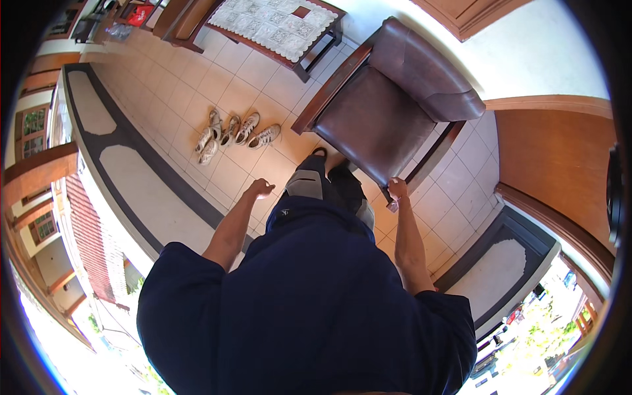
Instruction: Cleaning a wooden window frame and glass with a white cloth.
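Observation:
My left hand [260,188] hangs beside my left thigh over the tiled floor, its fingers partly curled; whether they are fully closed is unclear, and no object shows in it. My right hand [397,188] is at the front corner of a brown leather armchair [375,118] with wooden arms. A small, clear, crinkled piece of plastic [393,206] shows at that hand, apparently held by its fingers. Several worn sneakers [247,129] lie on the floor ahead of my left side.
A low wooden table [276,24] with a lace cloth stands beyond the shoes. A low wall with a dark border [173,182] runs along my left, and another wall section [493,271] stands at right. Near the armchair is a brown wooden door [553,148].

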Available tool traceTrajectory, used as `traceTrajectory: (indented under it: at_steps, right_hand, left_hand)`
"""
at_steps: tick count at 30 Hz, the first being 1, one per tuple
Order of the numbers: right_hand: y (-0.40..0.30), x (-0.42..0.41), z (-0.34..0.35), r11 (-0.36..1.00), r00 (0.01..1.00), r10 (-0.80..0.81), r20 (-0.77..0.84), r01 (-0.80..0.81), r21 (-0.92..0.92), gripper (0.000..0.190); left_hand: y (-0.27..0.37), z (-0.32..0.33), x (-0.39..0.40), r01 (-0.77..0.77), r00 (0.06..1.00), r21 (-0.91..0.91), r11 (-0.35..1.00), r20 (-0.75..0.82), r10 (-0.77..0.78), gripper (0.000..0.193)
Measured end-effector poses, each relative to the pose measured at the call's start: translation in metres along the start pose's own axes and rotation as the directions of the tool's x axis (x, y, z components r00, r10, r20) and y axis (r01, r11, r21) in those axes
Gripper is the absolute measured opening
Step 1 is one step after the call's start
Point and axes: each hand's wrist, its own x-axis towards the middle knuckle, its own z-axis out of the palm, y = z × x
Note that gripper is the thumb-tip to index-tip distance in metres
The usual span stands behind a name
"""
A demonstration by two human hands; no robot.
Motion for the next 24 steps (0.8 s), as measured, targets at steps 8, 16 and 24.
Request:
traceTrajectory:
  at_steps: [8, 16, 24]
  right_hand:
    - [-0.045, 0.033, 0.01, 0.973, 0.985, -0.123, 0.123, 0.095, 0.212, 0.027]
    - [-0.174, 0.036, 0.041, 0.946, 0.896, -0.289, 0.338, 0.321, -0.041, 0.021]
    - [-0.142, 0.156, 0.074, 0.589, 0.607, -0.774, 0.183, 0.582, 0.562, 0.025]
  left_hand:
    - [-0.042, 0.013, -0.014, -0.029, 0.978, -0.302, 0.953, -0.208, -0.036, 0.059]
    - [-0.206, 0.104, -0.016, 0.145, 0.935, -0.779, 0.61, -0.094, -0.342, 0.054]
    - [-0.252, 0.09, 0.033, 0.131, 0.956, -0.913, 0.387, 0.012, -0.294, 0.048]
